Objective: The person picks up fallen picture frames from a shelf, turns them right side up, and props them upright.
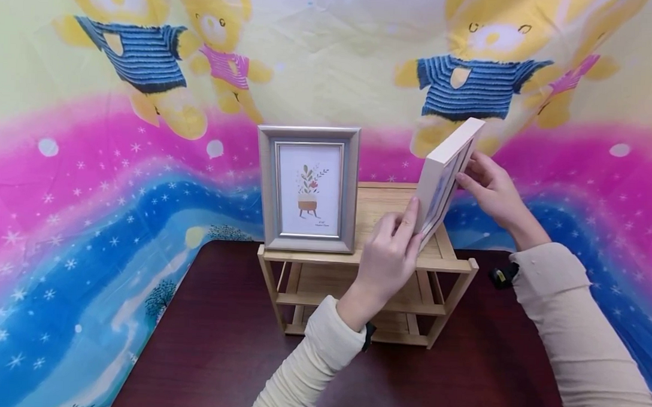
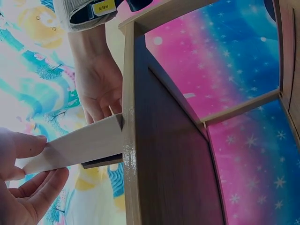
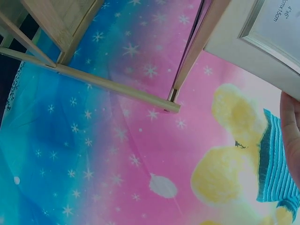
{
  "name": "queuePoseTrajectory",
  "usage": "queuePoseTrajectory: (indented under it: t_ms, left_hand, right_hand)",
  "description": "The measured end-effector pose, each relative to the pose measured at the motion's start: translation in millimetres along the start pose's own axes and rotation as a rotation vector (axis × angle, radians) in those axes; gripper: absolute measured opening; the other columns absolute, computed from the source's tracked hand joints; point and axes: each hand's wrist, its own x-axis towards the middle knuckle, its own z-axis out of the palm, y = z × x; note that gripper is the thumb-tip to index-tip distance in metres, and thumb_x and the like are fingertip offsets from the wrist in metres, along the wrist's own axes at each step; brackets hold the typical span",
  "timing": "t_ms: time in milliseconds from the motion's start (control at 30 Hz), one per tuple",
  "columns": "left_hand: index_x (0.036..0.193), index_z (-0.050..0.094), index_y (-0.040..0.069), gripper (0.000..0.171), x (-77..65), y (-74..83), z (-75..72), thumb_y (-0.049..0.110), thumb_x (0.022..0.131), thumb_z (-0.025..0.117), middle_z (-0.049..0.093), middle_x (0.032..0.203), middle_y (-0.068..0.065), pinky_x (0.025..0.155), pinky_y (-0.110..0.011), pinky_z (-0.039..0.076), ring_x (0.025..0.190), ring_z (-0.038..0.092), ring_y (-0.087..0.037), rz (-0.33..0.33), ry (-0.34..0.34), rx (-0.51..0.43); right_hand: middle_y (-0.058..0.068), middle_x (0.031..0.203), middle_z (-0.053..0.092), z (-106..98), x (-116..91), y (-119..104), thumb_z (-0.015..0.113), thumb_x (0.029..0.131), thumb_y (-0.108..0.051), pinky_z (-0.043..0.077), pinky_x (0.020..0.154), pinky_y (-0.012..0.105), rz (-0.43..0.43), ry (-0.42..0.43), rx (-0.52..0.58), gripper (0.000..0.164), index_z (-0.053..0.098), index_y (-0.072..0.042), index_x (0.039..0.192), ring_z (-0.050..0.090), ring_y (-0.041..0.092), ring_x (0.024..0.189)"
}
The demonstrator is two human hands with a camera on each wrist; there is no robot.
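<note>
A white picture frame (image 1: 433, 177) stands turned edge-on over the right part of the wooden rack's top, its picture side facing right. My left hand (image 1: 390, 250) pinches its near edge; thumb and fingers lie on either side of that edge in the left wrist view. On the far edge, my right hand (image 1: 493, 188) grips with thumb and fingers. Printed size text shows on the frame's front (image 3: 234, 51) in the right wrist view. To the left, a silver-grey picture frame (image 1: 349, 192) with a potted-plant print stands upright on the rack (image 1: 385, 199).
The rack has lower shelves (image 1: 350, 282) and stands on a dark red-brown table (image 1: 213, 331). Behind hangs a cloth backdrop (image 1: 331, 60) printed with bears and snowflakes. A dark strap with a yellow label (image 1: 501, 277) sits by the right cuff.
</note>
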Motion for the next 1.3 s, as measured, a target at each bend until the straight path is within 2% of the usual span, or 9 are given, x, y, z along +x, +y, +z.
queuePoseTrajectory:
  t_ms: [200,333,567,700,867,967,1133,1200,1300]
  left_hand:
    - [0.123,0.054,-0.004,0.051,0.1,2.3,0.9,0.008,0.077,0.071,0.058,0.088,-0.012,0.068,-0.017,0.049,0.076,0.057,-0.016,-0.016,-0.004,0.009]
    - [0.124,0.053,-0.004,0.051,-0.2,2.3,0.7,0.008,0.077,0.070,0.058,0.089,-0.012,0.068,-0.017,0.049,0.076,0.057,-0.016,-0.021,-0.005,0.008]
    - [0.125,0.053,-0.004,0.050,-0.6,1.4,1.1,0.008,0.079,0.069,0.058,0.090,-0.013,0.069,-0.017,0.049,0.077,0.058,-0.017,-0.025,-0.002,0.002]
    - [0.124,0.053,-0.004,0.050,-1.0,1.2,1.8,0.008,0.078,0.069,0.058,0.090,-0.012,0.068,-0.018,0.050,0.076,0.058,-0.017,-0.026,0.005,-0.001]
    - [0.124,0.053,-0.004,0.052,-1.4,1.2,2.6,0.008,0.076,0.070,0.058,0.090,-0.013,0.068,-0.018,0.049,0.076,0.057,-0.017,-0.030,0.010,-0.008]
    - [0.124,0.053,-0.004,0.052,-1.5,1.3,2.9,0.007,0.076,0.070,0.058,0.091,-0.013,0.069,-0.018,0.049,0.077,0.057,-0.017,-0.033,0.009,-0.015]
    - [0.126,0.050,-0.005,0.051,-2.2,1.1,3.4,0.007,0.079,0.067,0.058,0.092,-0.014,0.070,-0.019,0.049,0.078,0.057,-0.018,-0.035,0.003,-0.042]
    - [0.127,0.048,-0.006,0.052,-3.0,0.3,4.6,0.007,0.080,0.066,0.058,0.092,-0.014,0.072,-0.020,0.049,0.080,0.058,-0.019,-0.043,0.000,-0.079]
    - [0.125,0.048,-0.008,0.051,-3.5,-2.5,6.8,0.006,0.080,0.066,0.058,0.094,-0.016,0.073,-0.018,0.048,0.082,0.058,-0.020,-0.072,-0.017,-0.194]
  right_hand:
    - [0.013,0.125,0.051,-1.1,2.5,-1.6,0.049,0.094,-0.012,0.045,0.079,0.012,0.024,-0.026,-0.004,0.052,0.032,-0.015,0.142,0.053,0.002,0.099]
    - [0.012,0.123,0.051,-3.3,2.7,-10.0,0.050,0.093,-0.011,0.044,0.079,0.012,0.047,-0.037,-0.015,0.051,0.033,-0.010,0.141,0.052,0.003,0.100]
    - [0.014,0.130,0.043,-8.4,2.7,-36.0,0.052,0.092,-0.011,0.044,0.084,0.016,0.033,0.061,0.034,0.066,0.019,-0.031,0.145,0.048,0.014,0.110]
    - [0.012,0.135,0.039,-11.1,1.2,-46.3,0.053,0.091,-0.011,0.041,0.093,0.024,0.004,0.088,0.030,0.067,0.021,-0.032,0.145,0.044,0.020,0.116]
    - [0.007,0.139,0.036,-12.2,-0.3,-50.7,0.055,0.088,-0.008,0.042,0.091,0.021,-0.014,0.066,0.022,0.062,0.031,-0.026,0.143,0.042,0.020,0.119]
    - [0.009,0.139,0.035,-12.6,-0.8,-50.7,0.056,0.086,-0.005,0.042,0.088,0.017,-0.033,0.035,0.043,0.065,0.031,-0.024,0.143,0.043,0.020,0.118]
    - [0.010,0.143,0.028,-14.4,1.1,-50.4,0.059,0.085,-0.009,0.037,0.099,0.030,-0.058,-0.039,0.056,0.071,0.025,-0.025,0.145,0.037,0.024,0.123]
    - [0.009,0.145,0.026,-15.1,2.3,-49.5,0.060,0.085,-0.012,0.036,0.100,0.033,-0.069,-0.062,0.071,0.071,0.024,-0.024,0.145,0.036,0.025,0.125]
    - [0.009,0.145,0.026,-15.8,4.3,-47.8,0.060,0.085,-0.014,0.037,0.099,0.032,-0.092,-0.089,0.104,0.071,0.024,-0.022,0.145,0.036,0.025,0.125]
